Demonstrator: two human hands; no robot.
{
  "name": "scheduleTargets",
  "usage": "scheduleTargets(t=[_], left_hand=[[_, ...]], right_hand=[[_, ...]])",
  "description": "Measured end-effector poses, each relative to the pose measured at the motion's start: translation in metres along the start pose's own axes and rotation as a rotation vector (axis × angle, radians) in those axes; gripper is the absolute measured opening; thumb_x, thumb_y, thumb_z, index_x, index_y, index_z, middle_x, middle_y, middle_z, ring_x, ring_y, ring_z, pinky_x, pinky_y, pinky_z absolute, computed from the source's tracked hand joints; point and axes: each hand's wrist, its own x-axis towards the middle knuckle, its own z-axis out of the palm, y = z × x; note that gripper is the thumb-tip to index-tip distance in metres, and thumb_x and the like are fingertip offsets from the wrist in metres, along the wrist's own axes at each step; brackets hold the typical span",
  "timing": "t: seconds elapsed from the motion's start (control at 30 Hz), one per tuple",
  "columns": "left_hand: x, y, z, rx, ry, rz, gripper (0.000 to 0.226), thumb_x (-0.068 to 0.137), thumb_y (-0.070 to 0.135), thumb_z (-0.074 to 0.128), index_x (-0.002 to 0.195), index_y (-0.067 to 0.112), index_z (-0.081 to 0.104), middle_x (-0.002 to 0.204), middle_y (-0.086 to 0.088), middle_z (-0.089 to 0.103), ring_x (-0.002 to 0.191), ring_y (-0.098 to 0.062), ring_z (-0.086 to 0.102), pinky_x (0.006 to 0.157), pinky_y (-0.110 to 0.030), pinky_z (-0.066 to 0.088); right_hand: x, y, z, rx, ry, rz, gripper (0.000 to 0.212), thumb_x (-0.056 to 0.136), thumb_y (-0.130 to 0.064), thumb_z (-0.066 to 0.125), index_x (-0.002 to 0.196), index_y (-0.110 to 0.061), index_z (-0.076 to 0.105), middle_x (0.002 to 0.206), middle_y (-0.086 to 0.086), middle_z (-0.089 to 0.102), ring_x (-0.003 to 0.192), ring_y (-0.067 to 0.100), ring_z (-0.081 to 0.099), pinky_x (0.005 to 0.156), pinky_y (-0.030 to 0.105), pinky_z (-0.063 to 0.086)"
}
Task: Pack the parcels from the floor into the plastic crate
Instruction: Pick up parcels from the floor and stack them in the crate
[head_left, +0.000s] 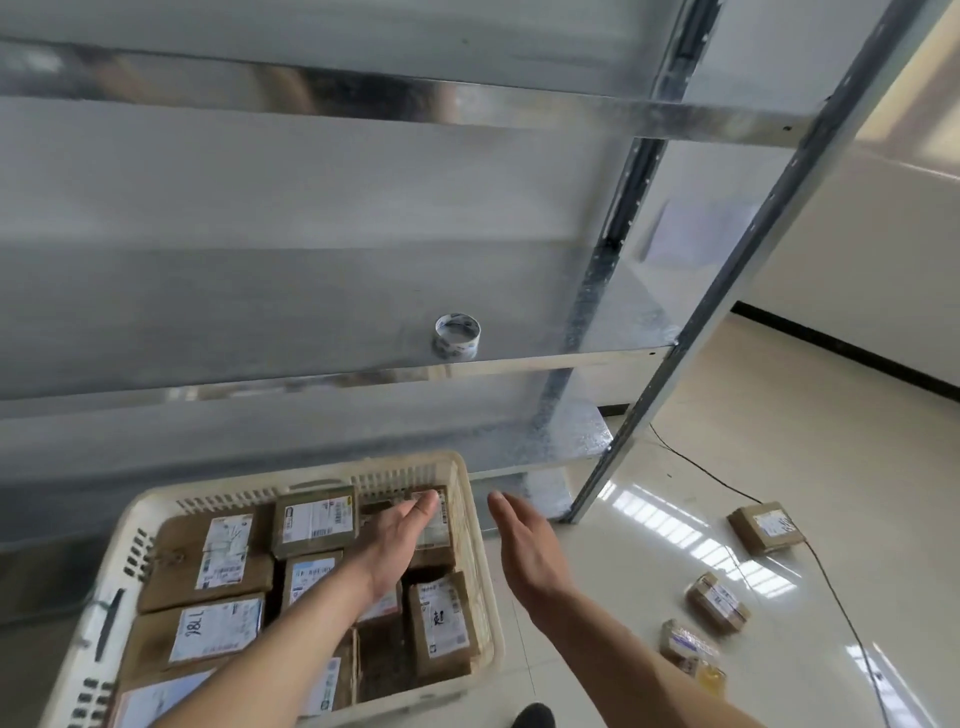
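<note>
Head view, left hand (397, 540) fingers straight on crate (161, 501) parcel (434, 519), right hand (524, 545) open, empty

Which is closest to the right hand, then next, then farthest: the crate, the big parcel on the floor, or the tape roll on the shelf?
From the right hand:
1. Crate, just left of it.
2. Big floor parcel, off to the right.
3. Tape roll, up on the shelf.

left hand (400, 540) flat over crate (156, 506) | right hand (524, 551) open | three parcels (717, 603) on floor
</note>
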Motion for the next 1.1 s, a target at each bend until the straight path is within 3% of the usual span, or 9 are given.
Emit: scheduleTargets(t=[0.17,0.33,0.43,0.5,0.63,0.67,0.83,0.93,1.1], left_hand=[[-0.004,0.002,0.008,-0.003,-0.049,0.009,0.085,0.078,0.084,0.031,0.139,0.028,0.052,0.144,0.004,0.051,0.134,-0.020,0.044,0.108,-0.033,0.032],[-0.001,-0.004,0.013,-0.013,-0.030,0.034,0.101,0.061,0.098,0.035,0.132,0.031,0.060,0.133,0.010,0.062,0.127,-0.014,0.052,0.114,-0.040,0.034],[-0.007,0.002,0.017,-0.016,-0.007,0.010,0.081,0.081,0.084,0.035,0.135,0.028,0.058,0.137,0.011,0.057,0.131,-0.013,0.048,0.110,-0.032,0.033],[-0.011,0.002,0.021,-0.039,0.015,-0.018,0.059,0.096,0.063,0.035,0.136,0.026,0.055,0.132,0.013,0.054,0.128,-0.010,0.044,0.102,-0.025,0.031],[-0.020,0.003,0.030,-0.022,0.105,-0.077,0.027,0.098,0.055,0.034,0.096,0.041,0.058,0.098,0.023,0.055,0.108,-0.009,0.047,0.092,-0.025,0.030],[-0.023,0.002,0.032,-0.024,0.126,-0.085,0.026,0.099,0.054,0.034,0.096,0.042,0.057,0.095,0.024,0.053,0.106,-0.008,0.047,0.091,-0.025,0.030],[-0.033,0.003,0.042,0.009,0.216,-0.101,0.055,0.098,0.058,0.032,0.139,0.025,0.050,0.138,0.007,0.052,0.125,-0.016,0.046,0.099,-0.028,0.030],[-0.038,0.005,0.049,0.016,0.251,-0.114,0.061,0.098,0.059,0.031,0.146,0.024,0.043,0.150,0.003,0.043,0.139,-0.019,0.038,0.101,-0.027,0.027],[-0.041,0.004,0.059,0.010,0.271,-0.141,0.066,0.095,0.063,0.031,0.146,0.023,0.043,0.151,0.003,0.043,0.140,-0.017,0.036,0.099,-0.026,0.027]], right_hand=[[-0.012,0.005,-0.010,0.007,0.045,0.003,0.046,0.104,-0.051,0.045,0.121,-0.014,0.067,0.117,-0.002,0.070,0.111,0.017,0.060,0.100,0.036,0.046],[-0.010,0.013,-0.014,-0.021,0.047,0.003,0.056,0.104,-0.055,0.044,0.141,-0.015,0.058,0.139,0.001,0.062,0.130,0.019,0.054,0.112,0.039,0.041],[-0.010,0.013,-0.017,0.009,0.007,-0.011,0.048,0.104,-0.049,0.045,0.127,-0.012,0.065,0.107,-0.011,0.068,0.106,0.013,0.060,0.098,0.033,0.046],[-0.008,0.018,-0.017,0.024,-0.022,-0.016,0.048,0.103,-0.052,0.046,0.127,-0.015,0.067,0.111,-0.009,0.070,0.107,0.012,0.062,0.099,0.034,0.047],[-0.004,0.026,-0.016,0.077,-0.105,-0.022,0.035,0.105,-0.045,0.048,0.116,-0.022,0.073,0.104,-0.014,0.075,0.098,-0.001,0.066,0.082,0.020,0.049],[-0.004,0.026,-0.016,0.088,-0.131,-0.019,0.034,0.105,-0.044,0.049,0.116,-0.023,0.074,0.104,-0.014,0.076,0.097,-0.001,0.067,0.082,0.020,0.050],[-0.003,0.031,-0.023,0.109,-0.214,-0.015,0.045,0.099,-0.053,0.051,0.126,-0.023,0.070,0.117,-0.010,0.074,0.110,0.007,0.068,0.101,0.035,0.053],[0.002,0.034,-0.030,0.059,-0.238,-0.019,0.046,0.100,-0.053,0.050,0.128,-0.022,0.069,0.122,-0.008,0.073,0.114,0.010,0.066,0.105,0.038,0.050],[0.006,0.040,-0.037,0.056,-0.277,-0.023,0.042,0.103,-0.049,0.050,0.127,-0.021,0.070,0.119,-0.009,0.073,0.111,0.009,0.067,0.103,0.035,0.050]])
